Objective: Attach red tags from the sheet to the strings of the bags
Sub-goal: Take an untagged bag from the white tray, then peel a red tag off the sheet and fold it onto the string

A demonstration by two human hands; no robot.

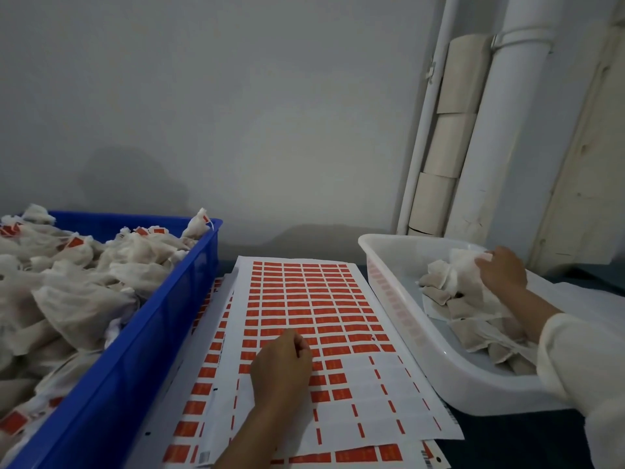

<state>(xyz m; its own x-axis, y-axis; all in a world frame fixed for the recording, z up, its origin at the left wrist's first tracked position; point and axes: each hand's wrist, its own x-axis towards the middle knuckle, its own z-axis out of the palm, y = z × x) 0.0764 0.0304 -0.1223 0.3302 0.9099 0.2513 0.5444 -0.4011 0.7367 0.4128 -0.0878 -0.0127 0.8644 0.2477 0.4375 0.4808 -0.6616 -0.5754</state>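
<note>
Red tags (333,301) on the sheet (419,397) between the 2 bins look thin and floppy, so lift 1 by a corner while your left hand (282,365), fingers curled, rests there and your right hand (504,270) grips a soft, light bag (456,265) in the white tub (399,286).

I note the sheet (304,299): matt white paper carrying red tags (301,312). Bags (84,299): thin, gauzy cloth, wrinkled. Blue crate (142,350): smooth plastic. White tub (406,316): translucent plastic, slight sheen. Sleeve (575,367): probably soft cloth; view dim.
</note>
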